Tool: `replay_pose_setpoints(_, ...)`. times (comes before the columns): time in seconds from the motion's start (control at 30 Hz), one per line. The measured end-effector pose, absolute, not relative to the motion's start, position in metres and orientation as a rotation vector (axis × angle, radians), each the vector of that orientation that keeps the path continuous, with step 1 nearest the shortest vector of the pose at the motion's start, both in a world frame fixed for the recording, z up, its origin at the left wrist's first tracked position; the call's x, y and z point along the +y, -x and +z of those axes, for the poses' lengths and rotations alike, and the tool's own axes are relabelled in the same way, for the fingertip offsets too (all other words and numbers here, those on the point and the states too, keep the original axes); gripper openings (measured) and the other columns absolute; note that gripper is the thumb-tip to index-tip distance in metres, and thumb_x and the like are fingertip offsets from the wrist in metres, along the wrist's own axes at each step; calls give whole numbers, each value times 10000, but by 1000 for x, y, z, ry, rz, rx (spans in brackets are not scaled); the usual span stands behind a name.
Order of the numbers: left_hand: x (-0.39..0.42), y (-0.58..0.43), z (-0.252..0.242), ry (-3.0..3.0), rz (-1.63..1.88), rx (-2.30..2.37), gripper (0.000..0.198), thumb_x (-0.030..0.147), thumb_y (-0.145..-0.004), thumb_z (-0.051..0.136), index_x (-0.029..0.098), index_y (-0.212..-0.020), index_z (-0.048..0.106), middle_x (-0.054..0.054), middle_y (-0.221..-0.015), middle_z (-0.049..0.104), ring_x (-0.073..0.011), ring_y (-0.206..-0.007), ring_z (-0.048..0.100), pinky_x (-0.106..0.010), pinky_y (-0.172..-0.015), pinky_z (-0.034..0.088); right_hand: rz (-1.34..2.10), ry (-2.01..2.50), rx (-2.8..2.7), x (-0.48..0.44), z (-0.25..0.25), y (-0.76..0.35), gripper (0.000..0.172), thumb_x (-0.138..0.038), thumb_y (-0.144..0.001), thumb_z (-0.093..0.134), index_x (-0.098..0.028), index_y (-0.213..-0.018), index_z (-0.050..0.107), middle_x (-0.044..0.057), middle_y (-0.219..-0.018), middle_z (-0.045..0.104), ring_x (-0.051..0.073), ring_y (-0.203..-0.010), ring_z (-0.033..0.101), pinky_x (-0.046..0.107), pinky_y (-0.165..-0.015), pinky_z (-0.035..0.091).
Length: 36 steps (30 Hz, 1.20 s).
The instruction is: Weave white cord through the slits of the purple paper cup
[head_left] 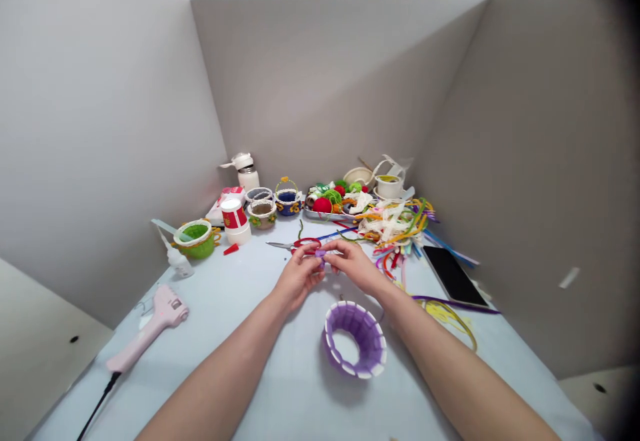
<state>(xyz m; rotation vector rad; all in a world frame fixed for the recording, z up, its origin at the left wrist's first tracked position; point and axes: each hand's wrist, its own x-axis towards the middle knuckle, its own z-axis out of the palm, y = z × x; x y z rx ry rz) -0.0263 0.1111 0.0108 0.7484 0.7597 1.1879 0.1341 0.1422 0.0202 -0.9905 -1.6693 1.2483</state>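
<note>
Between my two hands is a small purple piece (321, 254), perhaps a bit of pipe cleaner; its exact kind is too small to make out. My left hand (301, 274) pinches it from the left, and my right hand (353, 262) pinches it from the right with thumb and fingers. Just behind my fingers lie scissors (287, 246) with red handles, partly hidden by the hands. Closer to me, between my forearms, a purple woven basket (354, 341) with a white-and-purple rim stands on the table, touched by neither hand.
A pink glue gun (155, 328) with a black cord lies left, near a white glue bottle (179, 262) and a green basket (197, 241). Small decorated cups and a white bottle (247, 176) stand behind. Right are a tangle of pipe cleaners (400, 224) and a phone (454, 276). Grey partitions enclose the table.
</note>
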Motion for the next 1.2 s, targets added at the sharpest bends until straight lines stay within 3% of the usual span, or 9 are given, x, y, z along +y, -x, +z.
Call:
replay_pose_setpoints(0.1,116,30,9,-675,1174,727,328,150,-718,703,174,-1035,623,-17,-840,633,-67,-651,576,-182,-618,499,1173,1106,-1747,146,16,-137,374,-411,-796,630,-208,-1108,596,0,-814,634,108,-581,517,244,-551,421)
replay_pose_setpoints(0.2,121,33,8,-628,1197,750,261,131,-726,685,165,-977,622,-11,-821,627,-62,-651,572,-166,-607,481,1025,1192,-1936,149,17,-144,238,-366,-790,629,-185,-940,659,-5,-675,605,141,-614,537,257,-576,407)
replay_pose_setpoints(0.3,122,34,8,-635,1190,790,250,131,-727,699,147,-966,629,-6,-777,619,-52,-626,555,-148,-568,437,861,1200,-2074,148,27,-150,105,-273,-798,620,-189,-771,676,23,-737,641,157,-691,562,269,-637,411)
replay_pose_setpoints(0.43,119,29,4,-740,1180,870,290,125,-676,759,111,-939,638,-7,-730,626,-53,-581,519,-170,-551,391,472,1144,-2320,139,43,-153,107,-161,-826,588,-204,-795,680,37,-815,635,162,-752,569,273,-690,407)
replay_pose_setpoints(0.57,117,24,-3,-1043,1207,1071,262,161,-634,801,116,-824,626,-15,-731,648,-87,-633,548,-209,-622,395,349,1069,-2441,132,48,-150,142,-137,-864,554,-209,-828,672,48,-861,611,171,-813,564,276,-723,407)
replay_pose_setpoints(0.77,115,26,-1,-1380,1120,1015,155,122,-708,687,120,-863,681,-39,-830,684,-126,-745,588,-239,-715,441,511,908,-2329,142,38,-148,116,-182,-868,577,-189,-780,651,39,-812,611,160,-794,554,270,-728,410)
replay_pose_setpoints(0.93,112,25,2,-1212,1035,908,297,233,-682,755,153,-927,608,-3,-822,638,-101,-611,588,-249,-617,477,784,1024,-2099,155,21,-154,111,-234,-852,572,-167,-796,642,28,-809,637,148,-771,567,262,-728,424)
replay_pose_setpoints(1.03,116,26,1,-1083,1178,826,340,264,-658,782,166,-915,582,-3,-853,638,-111,-690,617,-268,-694,504,812,1085,-2086,153,11,-152,161,-256,-870,528,-157,-804,636,23,-775,632,140,-721,552,247,-672,409)
replay_pose_setpoints(1.2,124,31,-3,-1200,1463,1068,232,207,-662,743,168,-857,623,-18,-854,657,-132,-771,604,-268,-753,474,789,1047,-2233,136,15,-139,152,-229,-862,553,-173,-755,646,0,-708,634,125,-667,536,236,-642,362)
